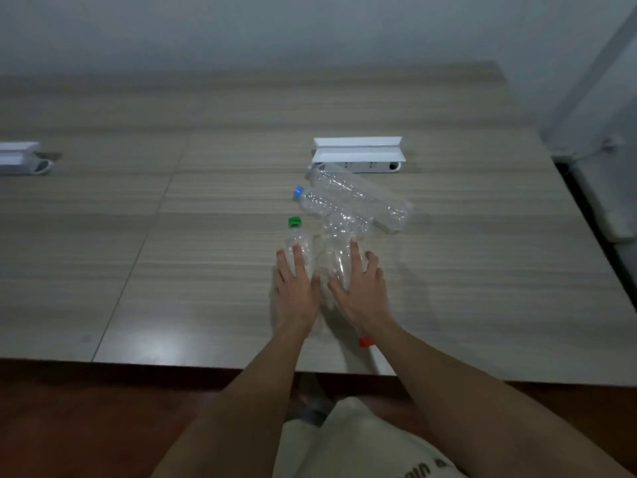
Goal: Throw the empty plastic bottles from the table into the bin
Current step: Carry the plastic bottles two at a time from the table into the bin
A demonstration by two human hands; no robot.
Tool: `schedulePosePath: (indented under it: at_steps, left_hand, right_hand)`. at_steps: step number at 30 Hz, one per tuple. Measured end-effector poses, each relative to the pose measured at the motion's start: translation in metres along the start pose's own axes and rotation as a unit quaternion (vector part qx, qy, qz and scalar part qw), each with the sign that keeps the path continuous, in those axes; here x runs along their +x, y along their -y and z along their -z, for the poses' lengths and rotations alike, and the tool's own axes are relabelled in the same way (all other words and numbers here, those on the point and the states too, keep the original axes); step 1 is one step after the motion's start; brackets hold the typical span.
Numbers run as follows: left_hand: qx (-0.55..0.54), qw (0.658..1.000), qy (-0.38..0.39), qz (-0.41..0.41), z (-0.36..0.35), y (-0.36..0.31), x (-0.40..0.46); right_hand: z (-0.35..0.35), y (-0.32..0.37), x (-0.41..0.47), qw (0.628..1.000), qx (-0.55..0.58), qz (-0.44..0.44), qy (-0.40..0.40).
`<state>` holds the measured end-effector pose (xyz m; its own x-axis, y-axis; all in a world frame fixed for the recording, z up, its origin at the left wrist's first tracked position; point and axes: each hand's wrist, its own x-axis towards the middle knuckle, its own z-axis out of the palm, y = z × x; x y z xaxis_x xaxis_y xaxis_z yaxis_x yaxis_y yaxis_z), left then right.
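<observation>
Several clear empty plastic bottles lie in a cluster on the wooden table (pixel 172 270). My left hand (pixel 296 291) rests flat, fingers spread, on the green-capped bottle (pixel 298 241). My right hand (pixel 358 288) lies with fingers apart on a clear bottle (pixel 336 262) whose red cap (pixel 364 341) shows beside my wrist. Farther off lie a blue-capped bottle (pixel 331 207) and a larger clear bottle (pixel 365 198) crossing over it. Neither hand has closed around a bottle. No bin is in view.
A white power-socket box (pixel 358 155) with an open lid sits just behind the bottles. Another white box (pixel 19 157) is at the far left. The table's front edge runs below my forearms. A glass partition (pixel 593 132) stands at the right.
</observation>
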<state>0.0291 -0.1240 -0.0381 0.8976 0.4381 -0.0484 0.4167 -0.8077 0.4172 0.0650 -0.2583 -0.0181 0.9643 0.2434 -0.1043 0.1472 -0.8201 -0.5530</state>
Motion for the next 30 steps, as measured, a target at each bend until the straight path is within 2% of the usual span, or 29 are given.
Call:
schedulePosePath:
  at_steps: [7, 12, 21, 30]
  left_hand:
    - [0.020, 0.999, 0.031, -0.029, -0.036, -0.064, -0.087]
    - [0.015, 0.998, 0.051, -0.046, -0.056, -0.101, -0.113]
    - [-0.001, 0.996, 0.068, -0.051, -0.098, -0.173, -0.087]
    - [0.005, 0.995, 0.081, -0.051, -0.124, -0.237, -0.069]
  right_hand:
    - [0.038, -0.078, -0.061, 0.999, -0.014, -0.047, -0.009]
    - [0.050, -0.118, -0.082, 0.997, -0.004, -0.070, -0.010]
    - [0.075, -0.180, -0.055, 0.995, -0.008, -0.088, -0.037]
    - [0.133, -0.251, -0.013, 0.994, -0.010, -0.099, -0.050]
